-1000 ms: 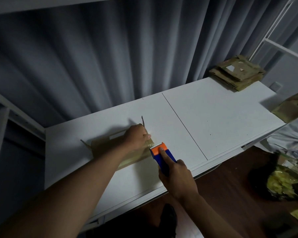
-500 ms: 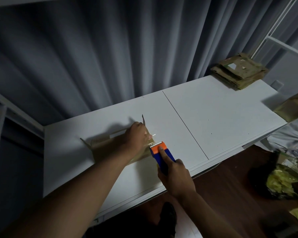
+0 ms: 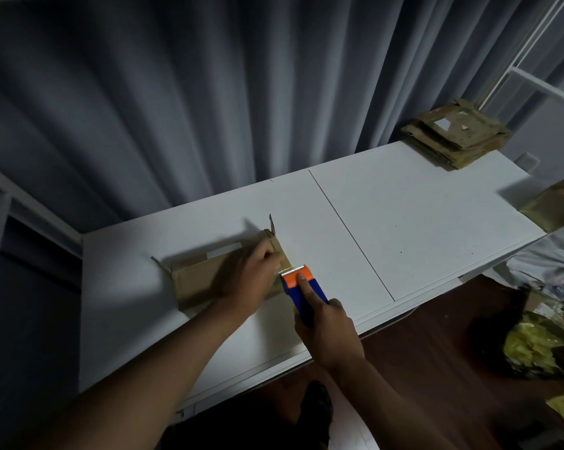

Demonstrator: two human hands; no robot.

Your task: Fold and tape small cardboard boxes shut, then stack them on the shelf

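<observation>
A small brown cardboard box (image 3: 199, 277) lies on the left half of the white table (image 3: 404, 228), with one flap standing up at its far right corner. My left hand (image 3: 253, 274) rests on top of the box with its fingers curled at the right end, beside the tape. My right hand (image 3: 327, 329) grips a blue and orange tape dispenser (image 3: 301, 285), index finger stretched along its top. The dispenser's toothed blade touches the box's right end, just by my left fingers.
A pile of flattened cardboard boxes (image 3: 453, 134) sits at the table's far right corner. Another cardboard piece (image 3: 555, 204) juts in at the right edge. A white shelf frame (image 3: 534, 82) rises at the right. Yellow-green bags (image 3: 540, 345) lie on the dark floor.
The two hands and the dispenser stay almost where they were at the box's right end. My left fingers have shifted slightly next to the blade.
</observation>
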